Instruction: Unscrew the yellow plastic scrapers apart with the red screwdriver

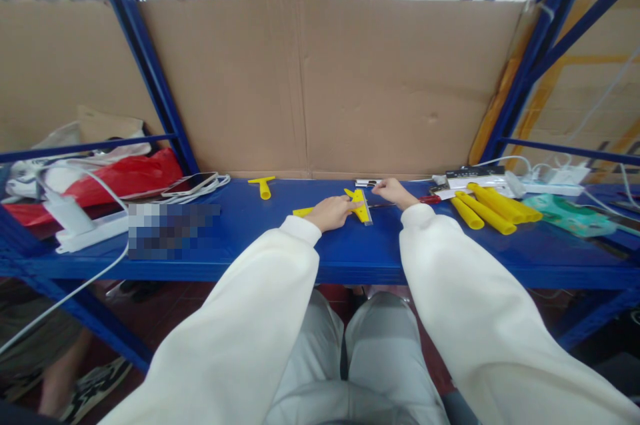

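My left hand (331, 213) is closed around a yellow T-shaped tool (360, 205), whose head carries a pale, clear-looking strip along its right edge. The tool's yellow handle end sticks out to the left of the hand. Just right of the tool's head, my right hand (395, 192) is closed with its fingertips together over the blue table; whatever it pinches is too small to name. A screwdriver with a red handle (430, 199) lies beside the right wrist, its thin shaft pointing toward the tool. Behind the hands is a small black and white piece (367, 183).
Another yellow T-shaped piece (265, 189) lies back left on the blue table (240, 231). Several yellow tubes (493, 211) and a green packet (570, 215) are at right. Red bag (145, 175), power strip (95, 231) and cables are left. Cardboard (300, 85) stands behind.
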### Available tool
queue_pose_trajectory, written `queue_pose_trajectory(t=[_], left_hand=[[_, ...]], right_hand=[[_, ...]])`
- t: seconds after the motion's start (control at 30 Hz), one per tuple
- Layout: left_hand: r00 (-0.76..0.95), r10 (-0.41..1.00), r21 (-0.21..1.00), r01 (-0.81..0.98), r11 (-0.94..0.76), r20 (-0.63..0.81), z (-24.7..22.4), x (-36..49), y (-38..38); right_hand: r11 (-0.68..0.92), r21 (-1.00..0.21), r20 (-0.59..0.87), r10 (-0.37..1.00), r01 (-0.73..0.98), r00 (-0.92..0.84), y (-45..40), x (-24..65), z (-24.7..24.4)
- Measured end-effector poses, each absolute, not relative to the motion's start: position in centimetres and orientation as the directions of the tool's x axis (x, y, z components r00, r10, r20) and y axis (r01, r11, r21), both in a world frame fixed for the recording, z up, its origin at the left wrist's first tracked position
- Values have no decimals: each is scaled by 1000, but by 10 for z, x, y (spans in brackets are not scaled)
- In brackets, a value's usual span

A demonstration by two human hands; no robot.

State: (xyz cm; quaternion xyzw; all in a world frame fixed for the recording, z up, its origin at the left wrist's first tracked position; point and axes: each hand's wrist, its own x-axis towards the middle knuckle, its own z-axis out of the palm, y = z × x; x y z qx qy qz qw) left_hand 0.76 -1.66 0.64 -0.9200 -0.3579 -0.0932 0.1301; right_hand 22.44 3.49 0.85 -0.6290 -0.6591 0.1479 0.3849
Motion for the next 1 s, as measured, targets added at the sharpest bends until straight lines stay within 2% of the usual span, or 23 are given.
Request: queue_pose_trajectory(t=[0.07, 0.17, 0.4, 0.77, 0.87, 1.0], left_hand=[[726, 632, -170, 682, -711, 269, 6, 8, -17], [728, 629, -171, 680, -713, 272, 7, 9, -17], [730, 629, -176, 679, -713, 267, 6, 9, -17], [730, 633, -177, 680, -711, 258, 7, 9, -19], [727, 641, -186, 684, -705, 244, 8, 9, -20], [726, 648, -202, 687, -698, 232, 9, 9, -21]], right_hand=[[267, -771, 330, 944, 577, 4, 32, 220, 10], [367, -782, 378, 922, 504, -84, 28, 210, 10], [394, -621, 442, 890, 677, -112, 27, 196, 4], [337, -477, 432, 894, 811, -118, 27, 194, 5], [276, -517, 393, 918, 810, -62, 23, 190, 5], [211, -644, 363, 930, 735, 51, 22, 185, 0]])
